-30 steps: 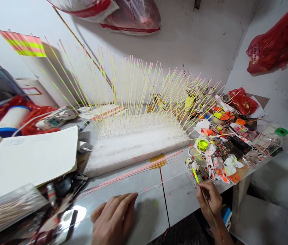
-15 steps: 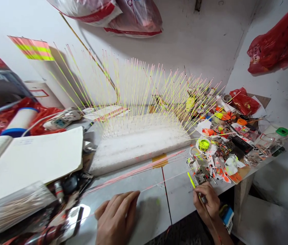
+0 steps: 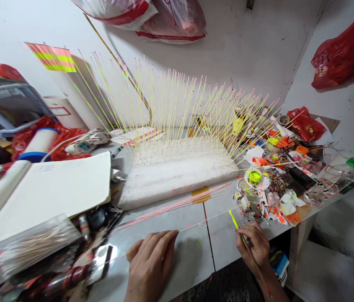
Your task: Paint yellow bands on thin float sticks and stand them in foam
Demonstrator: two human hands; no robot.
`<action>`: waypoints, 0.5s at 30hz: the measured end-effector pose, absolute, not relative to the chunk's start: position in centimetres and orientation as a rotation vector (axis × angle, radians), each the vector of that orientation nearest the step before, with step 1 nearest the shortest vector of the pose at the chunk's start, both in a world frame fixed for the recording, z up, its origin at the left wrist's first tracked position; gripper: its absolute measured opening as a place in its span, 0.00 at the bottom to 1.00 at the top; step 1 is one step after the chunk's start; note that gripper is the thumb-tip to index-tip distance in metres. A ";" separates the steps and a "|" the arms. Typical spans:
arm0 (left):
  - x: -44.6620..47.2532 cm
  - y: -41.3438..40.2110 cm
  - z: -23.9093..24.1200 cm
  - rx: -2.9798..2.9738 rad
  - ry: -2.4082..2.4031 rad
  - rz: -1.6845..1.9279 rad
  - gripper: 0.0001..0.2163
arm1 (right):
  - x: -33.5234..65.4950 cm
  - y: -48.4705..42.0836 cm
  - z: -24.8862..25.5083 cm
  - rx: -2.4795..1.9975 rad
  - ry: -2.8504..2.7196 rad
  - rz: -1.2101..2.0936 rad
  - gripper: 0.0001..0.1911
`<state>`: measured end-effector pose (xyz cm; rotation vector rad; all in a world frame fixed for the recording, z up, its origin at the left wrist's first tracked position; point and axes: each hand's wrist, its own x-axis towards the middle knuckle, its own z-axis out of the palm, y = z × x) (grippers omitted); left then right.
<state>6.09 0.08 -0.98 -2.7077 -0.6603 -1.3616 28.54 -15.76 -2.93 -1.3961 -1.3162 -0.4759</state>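
My left hand (image 3: 153, 262), low in the middle, pinches a thin pale rod (image 3: 195, 224) that points rightward above a grey-white table (image 3: 189, 253). My right hand (image 3: 254, 245) grips a slim brush (image 3: 233, 219), its tip bright yellow, close to the rod; whether they touch I cannot tell. Beyond my hands, a white foam block (image 3: 177, 180) bristles with pink-and-yellow sticks (image 3: 168, 105), with loose pink rods (image 3: 177, 202) lying along its near edge. At right, a yellow paint pot (image 3: 254, 177) sits among paint-spattered clutter; at left lies an open notebook (image 3: 57, 184).
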 end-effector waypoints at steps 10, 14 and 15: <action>6.1 0.1 -1.0 -2.711 -0.680 -1.351 0.09 | 28.7 -15.9 -3.6 -1.412 -1.279 -0.440 0.09; 6.1 0.0 -0.9 -2.708 -0.668 -1.351 0.09 | 28.7 -16.0 -3.6 -1.412 -1.244 -0.450 0.08; 6.1 0.0 -0.9 -2.708 -0.665 -1.350 0.08 | 28.7 -16.1 -3.6 -1.415 -1.239 -0.450 0.08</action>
